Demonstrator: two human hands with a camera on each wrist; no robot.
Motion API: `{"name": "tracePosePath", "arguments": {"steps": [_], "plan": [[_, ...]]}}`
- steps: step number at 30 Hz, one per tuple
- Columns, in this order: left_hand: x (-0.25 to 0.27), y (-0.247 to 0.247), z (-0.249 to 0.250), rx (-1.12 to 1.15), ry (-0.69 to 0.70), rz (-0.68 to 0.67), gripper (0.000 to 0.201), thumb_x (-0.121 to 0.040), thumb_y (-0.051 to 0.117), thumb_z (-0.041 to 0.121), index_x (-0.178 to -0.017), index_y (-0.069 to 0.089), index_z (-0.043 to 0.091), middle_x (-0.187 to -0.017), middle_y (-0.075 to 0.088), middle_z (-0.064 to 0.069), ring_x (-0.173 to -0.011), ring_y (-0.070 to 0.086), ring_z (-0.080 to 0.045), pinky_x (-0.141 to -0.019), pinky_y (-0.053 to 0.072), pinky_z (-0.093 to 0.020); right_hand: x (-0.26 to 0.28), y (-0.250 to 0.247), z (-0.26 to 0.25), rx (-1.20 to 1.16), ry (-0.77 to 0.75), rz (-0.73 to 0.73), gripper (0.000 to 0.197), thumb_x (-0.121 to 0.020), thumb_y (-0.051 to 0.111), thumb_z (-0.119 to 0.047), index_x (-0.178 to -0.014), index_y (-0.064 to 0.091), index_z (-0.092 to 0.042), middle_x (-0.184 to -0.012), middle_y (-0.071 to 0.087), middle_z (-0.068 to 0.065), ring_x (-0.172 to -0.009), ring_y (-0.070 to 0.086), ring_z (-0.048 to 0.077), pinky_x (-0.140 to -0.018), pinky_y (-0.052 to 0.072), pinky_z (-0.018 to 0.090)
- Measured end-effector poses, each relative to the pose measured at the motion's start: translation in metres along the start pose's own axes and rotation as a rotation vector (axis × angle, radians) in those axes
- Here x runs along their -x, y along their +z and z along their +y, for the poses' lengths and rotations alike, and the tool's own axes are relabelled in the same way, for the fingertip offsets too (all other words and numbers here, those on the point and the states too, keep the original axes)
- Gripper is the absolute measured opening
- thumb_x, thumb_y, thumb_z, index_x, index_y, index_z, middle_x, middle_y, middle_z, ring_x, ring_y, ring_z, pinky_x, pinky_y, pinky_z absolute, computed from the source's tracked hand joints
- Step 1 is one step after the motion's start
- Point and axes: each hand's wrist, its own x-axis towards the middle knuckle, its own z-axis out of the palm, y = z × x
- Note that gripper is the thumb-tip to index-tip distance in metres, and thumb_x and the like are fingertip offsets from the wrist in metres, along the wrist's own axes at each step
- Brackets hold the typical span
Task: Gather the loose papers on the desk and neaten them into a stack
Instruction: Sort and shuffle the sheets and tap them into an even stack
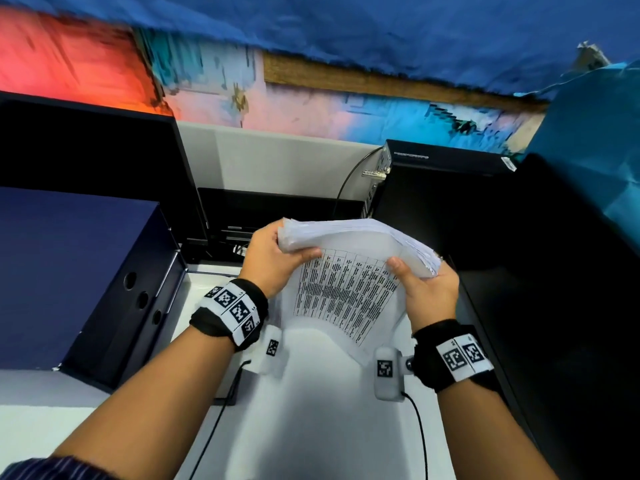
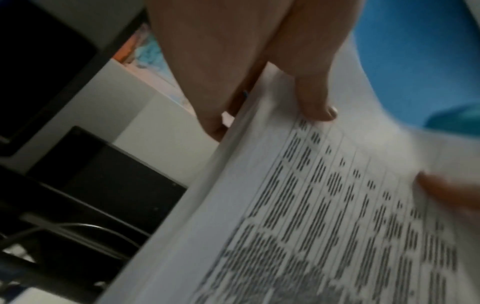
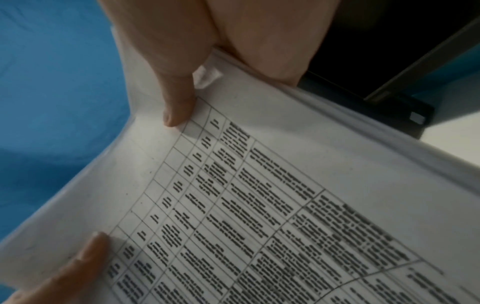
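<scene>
A thick stack of white papers (image 1: 346,271) stands on edge above the white desk (image 1: 311,410), its front sheet printed with a table of text and its top bowed away from me. My left hand (image 1: 273,258) grips the stack's upper left side, thumb across the front sheet. My right hand (image 1: 422,285) grips the upper right side, thumb on the front. In the left wrist view my left hand (image 2: 259,86) pinches the stack (image 2: 311,205) at its edge. The right wrist view shows my right hand (image 3: 197,72) doing the same on the printed sheet (image 3: 259,205).
A dark blue box (image 1: 79,271) sits on the desk to the left, with a black monitor (image 1: 86,161) behind it. A black computer case (image 1: 433,188) and a dark panel (image 1: 554,271) stand on the right. Black equipment with cables (image 1: 259,220) lies behind the papers.
</scene>
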Motion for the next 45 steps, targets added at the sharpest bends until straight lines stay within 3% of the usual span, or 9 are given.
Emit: {"name": "tracePosePath", "arguments": {"steps": [2, 6, 15, 21, 25, 29, 33, 40, 45], "plan": [[0.001, -0.003, 0.001, 0.023, 0.045, 0.031, 0.041, -0.059, 0.091, 0.005, -0.090, 0.065, 0.012, -0.086, 0.070, 0.003, -0.076, 0.067, 0.001, -0.075, 0.057, -0.021, -0.002, -0.003, -0.009, 0.038, -0.075, 0.001, 0.025, -0.077, 0.078, 0.000, -0.093, 0.068, -0.016, -0.082, 0.076, -0.011, -0.080, 0.072, 0.002, -0.069, 0.056, 0.017], [0.007, -0.002, -0.008, 0.120, 0.006, -0.084, 0.054, -0.057, 0.090, -0.001, -0.100, 0.061, 0.017, -0.096, 0.065, 0.003, -0.080, 0.065, 0.004, -0.071, 0.054, -0.015, 0.006, -0.002, -0.014, 0.060, -0.192, 0.063, 0.038, -0.074, 0.081, -0.001, -0.105, 0.062, -0.014, -0.093, 0.068, -0.003, -0.080, 0.068, 0.000, -0.067, 0.053, 0.014], [0.002, 0.015, -0.010, 0.141, 0.009, -0.030, 0.044, -0.065, 0.087, 0.003, -0.099, 0.062, 0.016, -0.091, 0.067, 0.003, -0.077, 0.065, 0.002, -0.069, 0.054, -0.016, 0.002, 0.011, -0.014, 0.083, -0.131, 0.261, 0.007, -0.084, 0.071, -0.010, -0.082, 0.070, -0.017, -0.075, 0.066, -0.011, -0.068, 0.062, -0.002, -0.064, 0.049, 0.015], [0.001, 0.016, -0.012, 0.119, -0.036, -0.063, 0.039, -0.067, 0.086, 0.014, -0.100, 0.066, 0.020, -0.092, 0.073, 0.007, -0.084, 0.071, 0.002, -0.072, 0.054, -0.013, -0.003, 0.006, -0.016, 0.008, -0.154, 0.353, 0.010, -0.092, 0.061, -0.009, -0.100, 0.067, -0.011, -0.075, 0.061, -0.011, -0.059, 0.057, -0.008, -0.058, 0.044, 0.007], [0.002, 0.015, -0.014, 0.093, -0.065, -0.067, 0.051, -0.061, 0.087, 0.025, -0.107, 0.067, 0.017, -0.097, 0.074, 0.006, -0.089, 0.071, 0.000, -0.074, 0.054, -0.014, -0.005, 0.002, -0.018, -0.024, -0.113, 0.363, 0.013, -0.091, 0.059, -0.013, -0.101, 0.069, -0.014, -0.078, 0.064, -0.007, -0.065, 0.059, -0.005, -0.064, 0.047, 0.014], [0.002, 0.010, -0.015, 0.124, -0.113, -0.057, 0.036, -0.070, 0.084, 0.017, -0.103, 0.068, 0.021, -0.097, 0.075, 0.005, -0.091, 0.072, -0.003, -0.077, 0.056, -0.017, -0.003, -0.007, -0.011, -0.040, -0.095, 0.177, 0.041, -0.084, 0.071, -0.015, -0.122, 0.055, -0.013, -0.094, 0.069, 0.001, -0.080, 0.067, 0.005, -0.073, 0.055, 0.019], [0.009, 0.010, -0.008, 0.174, -0.084, -0.016, 0.021, -0.073, 0.078, 0.017, -0.092, 0.073, 0.024, -0.089, 0.078, 0.011, -0.089, 0.073, -0.006, -0.085, 0.059, -0.028, 0.001, -0.011, -0.010, 0.101, -0.152, 0.147, 0.022, -0.073, 0.083, -0.010, -0.083, 0.067, -0.021, -0.076, 0.071, -0.010, -0.070, 0.067, 0.004, -0.067, 0.054, 0.027], [0.028, 0.022, -0.003, 0.150, -0.004, 0.032, 0.057, -0.076, 0.071, 0.058, -0.121, 0.053, 0.027, -0.111, 0.067, 0.004, -0.100, 0.068, -0.008, -0.082, 0.056, -0.024, 0.016, -0.001, -0.004, -0.026, -0.066, 0.163, 0.043, -0.066, 0.085, -0.016, -0.102, 0.063, -0.009, -0.087, 0.070, -0.002, -0.074, 0.070, 0.007, -0.063, 0.058, 0.024], [0.015, 0.032, 0.014, 0.074, 0.076, 0.218, 0.029, -0.084, 0.075, 0.029, -0.109, 0.062, 0.023, -0.104, 0.064, 0.010, -0.090, 0.063, 0.003, -0.080, 0.052, -0.017, 0.012, 0.015, -0.008, -0.051, -0.055, 0.250, 0.024, -0.078, 0.079, -0.005, -0.092, 0.063, -0.014, -0.080, 0.069, -0.002, -0.065, 0.068, 0.000, -0.060, 0.054, 0.018]]}}
